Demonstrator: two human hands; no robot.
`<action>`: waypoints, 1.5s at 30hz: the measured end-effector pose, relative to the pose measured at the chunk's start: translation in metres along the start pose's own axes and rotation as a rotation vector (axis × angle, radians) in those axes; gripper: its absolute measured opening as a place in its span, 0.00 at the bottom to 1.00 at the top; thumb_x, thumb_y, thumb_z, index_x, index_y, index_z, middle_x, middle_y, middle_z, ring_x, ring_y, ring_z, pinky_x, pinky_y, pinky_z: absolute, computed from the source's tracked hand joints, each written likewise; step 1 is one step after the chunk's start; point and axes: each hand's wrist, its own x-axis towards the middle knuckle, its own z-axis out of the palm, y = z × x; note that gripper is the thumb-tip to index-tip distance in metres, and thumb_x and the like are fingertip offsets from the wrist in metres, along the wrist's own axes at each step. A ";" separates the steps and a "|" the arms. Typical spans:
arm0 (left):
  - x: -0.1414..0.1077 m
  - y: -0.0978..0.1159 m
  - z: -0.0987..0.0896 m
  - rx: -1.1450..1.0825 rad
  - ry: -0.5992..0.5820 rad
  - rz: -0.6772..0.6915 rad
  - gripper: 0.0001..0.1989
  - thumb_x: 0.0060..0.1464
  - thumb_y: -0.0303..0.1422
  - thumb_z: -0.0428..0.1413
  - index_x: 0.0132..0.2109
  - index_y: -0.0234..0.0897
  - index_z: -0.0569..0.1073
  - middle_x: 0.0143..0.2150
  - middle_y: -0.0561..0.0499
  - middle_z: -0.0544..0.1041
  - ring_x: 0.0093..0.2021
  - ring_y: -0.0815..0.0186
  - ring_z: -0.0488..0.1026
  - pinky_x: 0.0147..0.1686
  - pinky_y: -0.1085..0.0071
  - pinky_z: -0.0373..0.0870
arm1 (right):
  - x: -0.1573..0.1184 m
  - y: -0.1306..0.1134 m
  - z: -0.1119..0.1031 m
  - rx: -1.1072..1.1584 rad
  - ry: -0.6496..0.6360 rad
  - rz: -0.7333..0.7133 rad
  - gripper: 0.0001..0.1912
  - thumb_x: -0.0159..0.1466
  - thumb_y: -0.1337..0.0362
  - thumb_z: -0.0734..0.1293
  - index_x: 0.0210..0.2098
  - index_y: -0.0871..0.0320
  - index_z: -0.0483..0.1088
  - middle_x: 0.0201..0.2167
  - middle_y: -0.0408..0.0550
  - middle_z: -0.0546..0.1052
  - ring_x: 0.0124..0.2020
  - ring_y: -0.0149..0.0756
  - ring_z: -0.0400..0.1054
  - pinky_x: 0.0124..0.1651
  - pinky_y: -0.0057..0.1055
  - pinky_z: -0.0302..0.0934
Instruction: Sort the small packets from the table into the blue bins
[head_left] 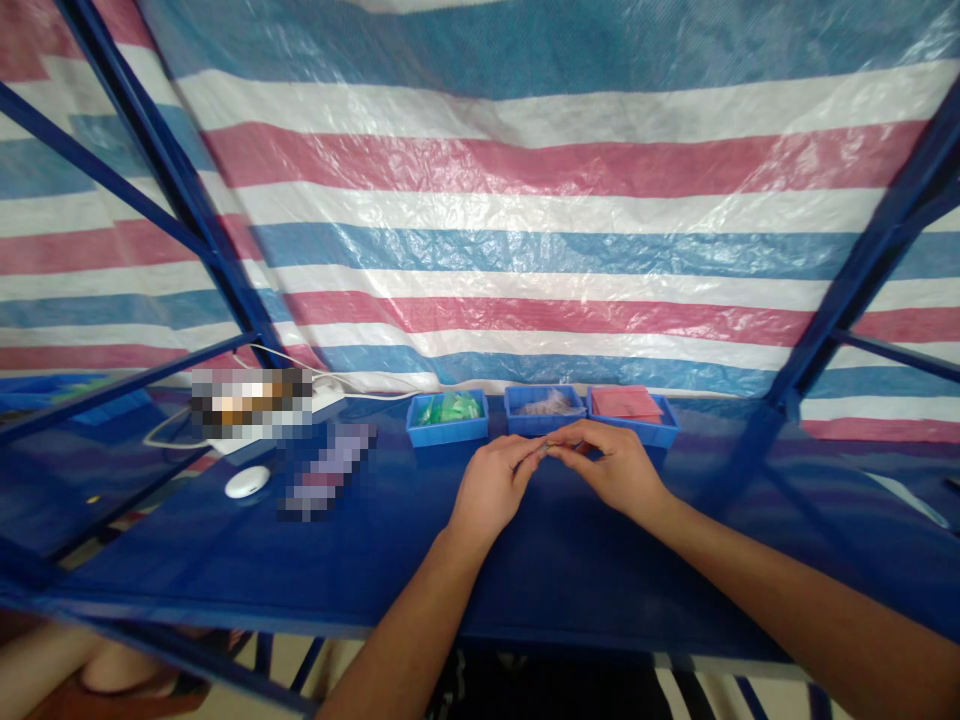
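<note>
1. Head view, the only one. Landmark: the middle blue tray (545, 424) of the three at the back edge of the blue table (225, 570).
2. Left hand (491, 487): just in front of the middle tray, slightly to its left. Fingers are curled narrow, with the fingertips pinched onto a small item (553, 447).
3. Right hand (611, 466): just in front of the middle tray, slightly to its right. Thumb and forefinger are closed on the same item from the other side.
4. The small item is held between both hands, off the table, directly in front of the middle tray's front wall. It is too small and too blurred to be identified; a greenish-grey tint is all that can be made out.
5. Tray to the left of the middle one (446, 430): green pieces (450, 407) are stocked in it.
6. Middle tray: pale, translucent pieces (551, 403) are seen inside.
7. Tray to the right of the middle one (660, 432): flat pink-red sheets (626, 401) are stacked in it.
8. Progress, judged only: one piece is being worked at the fingertips. No finished pieces are seen laid out in front of the middle tray, and all three trays are stocked, so most of the work is judged to remain.
9. Far left of the middle tray: a white round object (247, 482) and white cables (352, 380) lie on the table. A striped tarp (525, 200) hangs behind the trays.
</note>
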 end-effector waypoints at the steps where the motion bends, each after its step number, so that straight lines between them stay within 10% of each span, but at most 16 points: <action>1: 0.000 -0.001 0.000 0.011 -0.008 -0.001 0.14 0.67 0.33 0.53 0.53 0.44 0.81 0.50 0.48 0.83 0.48 0.59 0.78 0.50 0.65 0.73 | 0.000 0.001 0.000 0.001 0.009 0.008 0.08 0.65 0.61 0.72 0.44 0.50 0.80 0.39 0.44 0.84 0.37 0.40 0.78 0.39 0.34 0.73; 10: 0.001 0.009 -0.001 0.016 -0.094 0.006 0.16 0.70 0.35 0.48 0.54 0.43 0.79 0.49 0.48 0.81 0.49 0.59 0.76 0.51 0.66 0.71 | 0.000 0.001 -0.002 0.000 -0.015 -0.103 0.11 0.68 0.67 0.68 0.47 0.48 0.80 0.45 0.45 0.83 0.46 0.42 0.79 0.52 0.39 0.73; 24: 0.000 0.018 -0.002 -0.084 -0.129 -0.058 0.23 0.73 0.40 0.40 0.37 0.37 0.73 0.35 0.50 0.76 0.37 0.65 0.73 0.41 0.71 0.66 | 0.000 0.001 0.003 0.115 -0.053 0.041 0.09 0.69 0.60 0.68 0.46 0.50 0.79 0.42 0.48 0.81 0.39 0.41 0.78 0.42 0.37 0.75; 45: 0.002 0.008 0.004 -0.126 -0.024 -0.076 0.19 0.71 0.42 0.47 0.47 0.40 0.81 0.37 0.49 0.76 0.39 0.65 0.73 0.41 0.70 0.67 | 0.000 0.007 0.005 0.124 -0.052 0.172 0.07 0.67 0.59 0.69 0.42 0.53 0.77 0.37 0.47 0.82 0.35 0.39 0.78 0.41 0.35 0.72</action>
